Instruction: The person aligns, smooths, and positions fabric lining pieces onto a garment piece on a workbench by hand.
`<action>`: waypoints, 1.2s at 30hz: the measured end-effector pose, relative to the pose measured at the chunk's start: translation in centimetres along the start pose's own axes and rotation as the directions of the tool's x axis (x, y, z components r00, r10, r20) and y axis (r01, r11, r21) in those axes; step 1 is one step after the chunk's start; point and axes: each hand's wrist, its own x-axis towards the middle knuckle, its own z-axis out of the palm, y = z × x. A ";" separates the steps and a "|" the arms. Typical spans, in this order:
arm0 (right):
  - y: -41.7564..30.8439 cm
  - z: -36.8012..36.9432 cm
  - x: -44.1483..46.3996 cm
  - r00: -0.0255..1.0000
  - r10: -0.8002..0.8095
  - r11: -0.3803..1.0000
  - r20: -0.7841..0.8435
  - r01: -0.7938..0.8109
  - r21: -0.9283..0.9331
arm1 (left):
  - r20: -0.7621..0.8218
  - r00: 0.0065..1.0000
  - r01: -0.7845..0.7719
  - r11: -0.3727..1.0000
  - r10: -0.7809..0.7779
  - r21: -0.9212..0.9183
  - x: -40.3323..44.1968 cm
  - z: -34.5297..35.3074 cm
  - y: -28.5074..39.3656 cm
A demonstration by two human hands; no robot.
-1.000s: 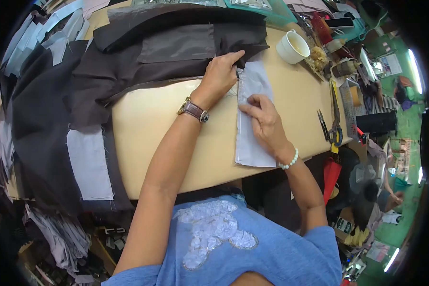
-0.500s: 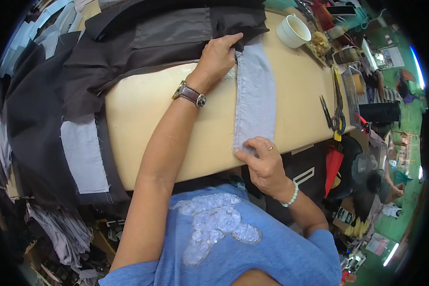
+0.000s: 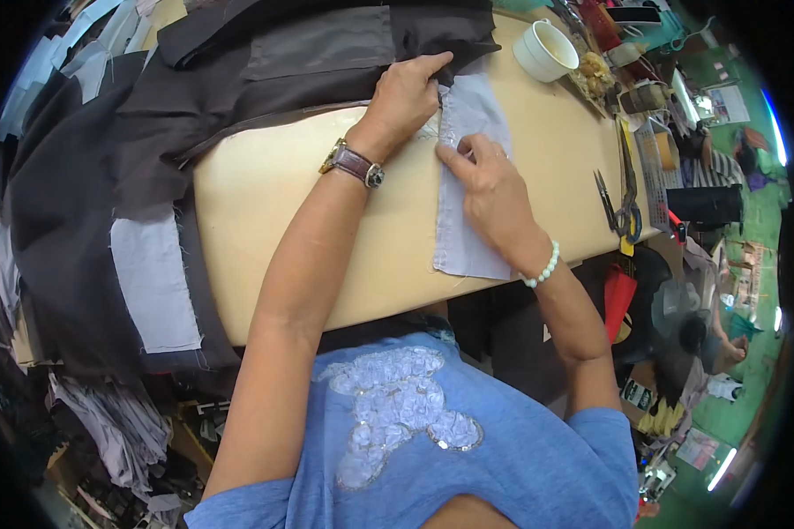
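Observation:
Dark brown trouser-like garment [image 3: 194, 115] lies across the back and left of the table. From its edge hangs a pale grey cloth strip [image 3: 472, 220] with a stitched left side, lying flat. My left hand [image 3: 401, 101] presses at the strip's top where it meets the dark cloth, index finger stretched over the fabric and other fingers curled on the edge. Midway down the strip, my right hand [image 3: 498, 194] has thumb and forefinger closed at the stitched edge. A second pale grey piece [image 3: 157, 282] lies on the dark cloth at left.
Black-handled scissors [image 3: 626, 216] and small thread snips [image 3: 605, 198] lie near the right edge of the cream table [image 3: 282, 220]. A white cup [image 3: 545, 51] stands at the back right, beside thread spools [image 3: 646, 99] and a wire basket [image 3: 655, 176].
My right hand has moved up the strip, from its bottom corner to about midway along the stitched edge. My left hand has stayed nearly in place at the top.

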 end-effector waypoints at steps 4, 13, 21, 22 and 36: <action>-2.4 -1.2 -3.3 0.998 -0.036 0.999 0.043 0.036 0.009 | 0.008 1.000 0.012 1.000 -0.012 0.013 0.0 -0.1 0.1; -7.3 -3.5 -10.4 0.990 -0.082 0.994 0.115 0.072 0.088 | 0.262 0.965 -0.009 0.995 -0.019 0.103 0.1 -1.3 1.1; -2.0 -3.4 -11.2 0.738 0.510 0.849 -0.441 -0.349 0.398 | 0.324 0.946 -0.030 0.986 -0.024 0.163 4.0 2.2 -0.8; -1.0 -2.3 -11.1 0.684 0.544 0.832 -0.486 -0.367 0.416 | 0.287 0.957 -0.013 0.984 -0.039 0.177 4.9 2.9 -0.5; 1.2 1.3 -10.7 0.642 0.500 0.864 -0.582 -0.421 0.277 | 0.333 0.938 -0.235 0.889 0.100 0.392 5.0 -14.4 7.3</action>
